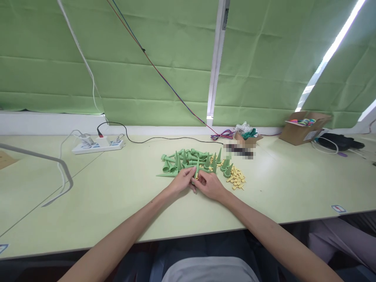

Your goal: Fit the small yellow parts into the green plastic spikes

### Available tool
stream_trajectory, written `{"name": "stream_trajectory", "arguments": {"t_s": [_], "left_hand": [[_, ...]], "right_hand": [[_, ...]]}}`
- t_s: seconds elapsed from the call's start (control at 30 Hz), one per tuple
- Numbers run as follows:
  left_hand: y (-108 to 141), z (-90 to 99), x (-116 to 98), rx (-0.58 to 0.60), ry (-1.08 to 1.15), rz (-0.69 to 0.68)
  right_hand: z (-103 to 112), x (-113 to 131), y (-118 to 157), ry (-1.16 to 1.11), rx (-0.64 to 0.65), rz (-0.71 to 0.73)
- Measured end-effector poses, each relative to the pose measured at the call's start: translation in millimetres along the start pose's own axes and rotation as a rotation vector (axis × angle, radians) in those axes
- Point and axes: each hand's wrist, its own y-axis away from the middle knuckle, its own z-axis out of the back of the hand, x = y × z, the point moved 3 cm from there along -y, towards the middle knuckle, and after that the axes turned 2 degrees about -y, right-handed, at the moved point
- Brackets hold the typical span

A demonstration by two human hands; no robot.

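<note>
Both hands meet over the table just in front of a heap of green cone-shaped plastic parts [171, 165]. A single green spike [197, 164] with a yellow piece [196, 178] at its near end sits between them. My left hand [185, 179] has its fingers closed around the spike from the left. From the right, my right hand [209, 185] pinches the same spike near its yellow end. Small yellow pieces [236, 178] lie in a loose pile right of the hands. Upright green cones [228, 171] stand beside that pile.
A white power strip [100, 145] lies at the back left, near a grey curved bar [63, 162]. Toward the back right are a small open box [248, 141], a larger cardboard box [304, 128] and a black item [337, 141]. Another person's leg [343, 239] shows at lower right.
</note>
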Motion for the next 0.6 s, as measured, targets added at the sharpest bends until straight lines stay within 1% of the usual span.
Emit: {"name": "stream_trajectory", "arguments": {"t_s": [0.23,0.43,0.5,0.6], "left_hand": [[-0.1,0.6,-1.9,-0.005,-0.034,0.020],[1.6,3.4,-4.5,-0.022,-0.169,0.008],[2.5,6.8,-4.9,-0.084,-0.302,-0.041],[4.6,11.4,-9.7,-0.240,-0.580,-0.182]], "right_hand": [[2.1,-0.3,-1.1,-0.042,0.003,-0.016],[1.4,-1.8,-1.0,-0.053,0.018,-0.018],[1.3,-2.3,-1.4,-0.039,0.012,-0.022],[1.2,-2.4,-2.4,-0.027,0.003,-0.021]]}}
